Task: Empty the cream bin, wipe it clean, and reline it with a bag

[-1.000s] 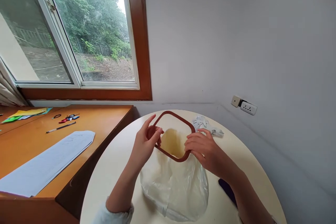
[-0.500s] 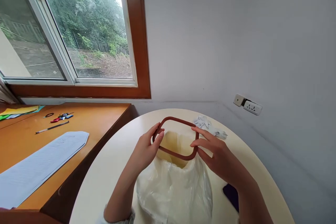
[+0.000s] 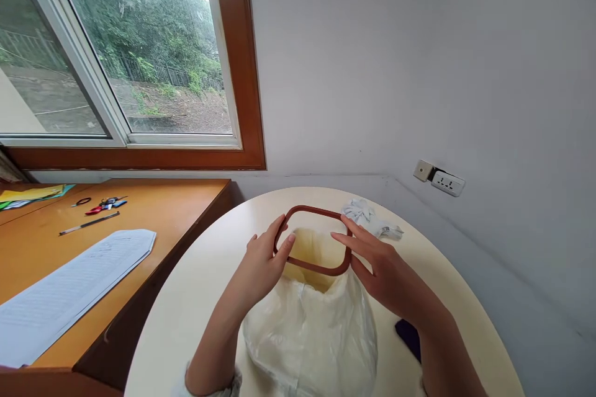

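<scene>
A reddish-brown rounded rectangular ring [image 3: 318, 268], like a bin's rim, is held up between both hands. My left hand [image 3: 264, 258] grips its left side, thumb on the near face and fingers behind. At the ring's right side, my right hand [image 3: 378, 263] holds on with fingers partly spread. Just below and behind the ring stands a bin lined with a whitish plastic bag [image 3: 311, 329]. The bag is folded over the bin's mouth and hangs loosely down its outside. Through the ring the yellowish inside [image 3: 309, 248] of the bin shows.
The bin stands on a round cream table [image 3: 195, 298]. Crumpled white plastic bags [image 3: 367, 217] lie behind my right hand, and a dark flat object [image 3: 408, 338] sits by my right forearm. On the wooden desk [image 3: 172, 211] at left are papers [image 3: 88, 279], a pen [image 3: 88, 223] and keys [image 3: 109, 203].
The ring has shifted slightly, and my right index finger has stretched out over its opening. Both hands stay on the ring. The whole view has tilted a little.
</scene>
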A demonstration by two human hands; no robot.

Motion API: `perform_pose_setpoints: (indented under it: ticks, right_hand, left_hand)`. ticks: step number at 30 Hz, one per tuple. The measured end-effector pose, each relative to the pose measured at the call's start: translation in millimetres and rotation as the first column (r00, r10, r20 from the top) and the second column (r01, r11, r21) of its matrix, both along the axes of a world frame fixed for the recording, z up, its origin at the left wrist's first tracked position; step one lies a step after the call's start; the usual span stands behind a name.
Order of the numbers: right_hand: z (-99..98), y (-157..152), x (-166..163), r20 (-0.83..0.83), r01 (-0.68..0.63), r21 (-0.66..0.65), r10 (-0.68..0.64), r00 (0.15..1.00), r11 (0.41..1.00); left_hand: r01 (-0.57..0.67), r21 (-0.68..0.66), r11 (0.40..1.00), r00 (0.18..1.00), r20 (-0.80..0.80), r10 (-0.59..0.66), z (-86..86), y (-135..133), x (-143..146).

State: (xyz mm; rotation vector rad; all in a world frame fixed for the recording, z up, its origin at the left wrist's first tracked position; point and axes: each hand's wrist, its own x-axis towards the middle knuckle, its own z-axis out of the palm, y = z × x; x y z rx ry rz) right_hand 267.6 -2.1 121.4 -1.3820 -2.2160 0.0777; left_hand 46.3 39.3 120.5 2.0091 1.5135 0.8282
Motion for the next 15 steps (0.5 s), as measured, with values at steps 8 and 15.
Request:
perform_pose_setpoints:
  ticks: [8,15]
  right_hand:
    - [-1.7,1.1,1.4,0.019,-0.026,0.01,0.026,0.999,1.0]
    - [-3.1,-2.0,1.9,0.099,-0.027,-0.031,0.03,0.995,0.999]
  left_hand:
    - [0.037,-0.008,0.999,0.998,-0.058,-0.038,1.5,-0.1,-1.9]
    - [0.042,-0.071,0.997,0.995,-0.084,-0.048,4.0,-1.0,-2.5]
